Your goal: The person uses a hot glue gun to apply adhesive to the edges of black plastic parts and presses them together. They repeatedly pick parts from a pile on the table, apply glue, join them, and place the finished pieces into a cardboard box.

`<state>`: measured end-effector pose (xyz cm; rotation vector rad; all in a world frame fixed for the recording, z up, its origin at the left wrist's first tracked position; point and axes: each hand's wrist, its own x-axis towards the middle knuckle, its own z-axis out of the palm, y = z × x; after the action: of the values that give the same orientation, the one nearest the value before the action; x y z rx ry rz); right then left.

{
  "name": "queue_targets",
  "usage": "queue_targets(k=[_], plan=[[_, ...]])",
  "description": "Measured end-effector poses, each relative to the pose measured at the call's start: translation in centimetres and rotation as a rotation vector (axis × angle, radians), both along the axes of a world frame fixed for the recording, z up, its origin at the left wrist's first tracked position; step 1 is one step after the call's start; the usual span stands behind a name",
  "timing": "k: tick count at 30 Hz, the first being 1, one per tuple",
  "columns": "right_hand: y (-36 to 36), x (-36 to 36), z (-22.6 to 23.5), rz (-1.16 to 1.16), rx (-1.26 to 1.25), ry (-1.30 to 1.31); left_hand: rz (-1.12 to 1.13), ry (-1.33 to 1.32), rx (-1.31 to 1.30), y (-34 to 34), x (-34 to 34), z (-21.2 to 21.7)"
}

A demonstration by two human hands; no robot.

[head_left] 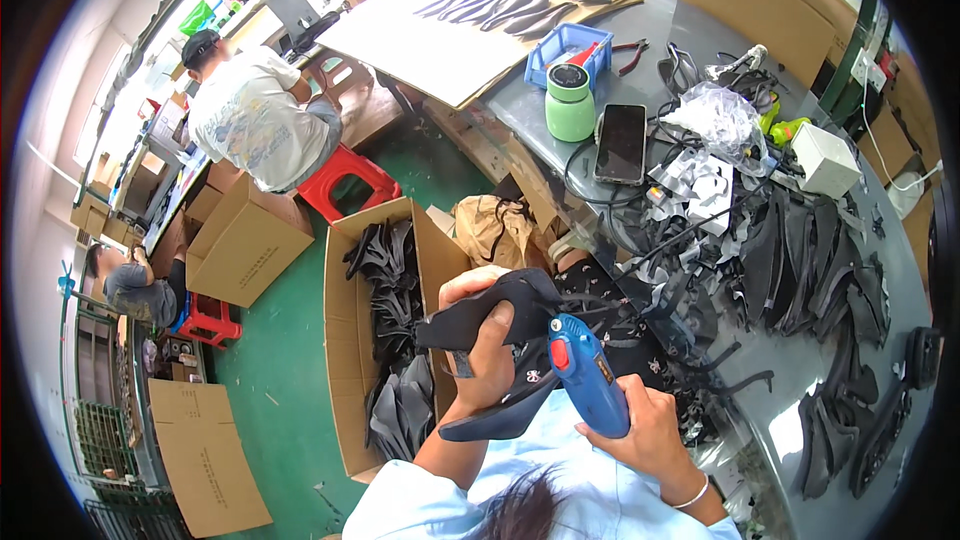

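My left hand (488, 355) grips a curved black padded piece (515, 302), thumb across its face. Its top end curls over toward the right. A second black curved strip (500, 424) shows below that hand; whether it belongs to the same piece I cannot tell. In my right hand (648, 432) is a blue handheld power tool (590, 380) with a red button. The tool's head lies close beside the black piece; contact between them is unclear. Left of my left hand stands an open cardboard box (345, 360) holding many black shaped pieces (402, 405).
To my right, a grey table (770, 430) carries black pieces (810, 260), scraps, a phone (621, 145), a green bottle (570, 105), a blue basket (585, 45) and pliers (632, 58). A white board (400, 35) bears rows of black pieces. Two people sit on red stools at left.
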<state>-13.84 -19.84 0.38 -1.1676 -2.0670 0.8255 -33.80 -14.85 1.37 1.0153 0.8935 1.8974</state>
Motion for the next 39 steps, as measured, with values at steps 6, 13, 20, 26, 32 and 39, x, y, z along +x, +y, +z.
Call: queue_targets(k=[6, 13, 20, 26, 32, 39], plan=[[0.0, -0.3, 0.4, -0.005, -0.056, 0.069, -0.022, -0.055, -0.004, -0.6, 1.0, -0.1], [0.2, -0.2, 0.7, -0.016, 0.016, 0.007, -0.102, -0.040, -0.086, -1.1, 0.7, 0.3], [0.4, 0.2, 1.0, -0.026, 0.159, -0.085, -0.207, 0.172, -0.319, -1.2, -0.8, 2.2], [0.2, 0.3, 1.3, -0.002, 0.155, -0.080, -0.413, 0.417, -0.331, -0.4, -2.0, 1.8], [0.1, 0.4, 0.8, 0.038, 0.137, -0.023, -0.549, 0.633, -0.243, 0.1, -2.6, 1.1], [0.5, 0.5, 1.8, 0.060, 0.168, 0.018, -0.874, 0.781, -0.170, 0.9, -4.1, -0.7]])
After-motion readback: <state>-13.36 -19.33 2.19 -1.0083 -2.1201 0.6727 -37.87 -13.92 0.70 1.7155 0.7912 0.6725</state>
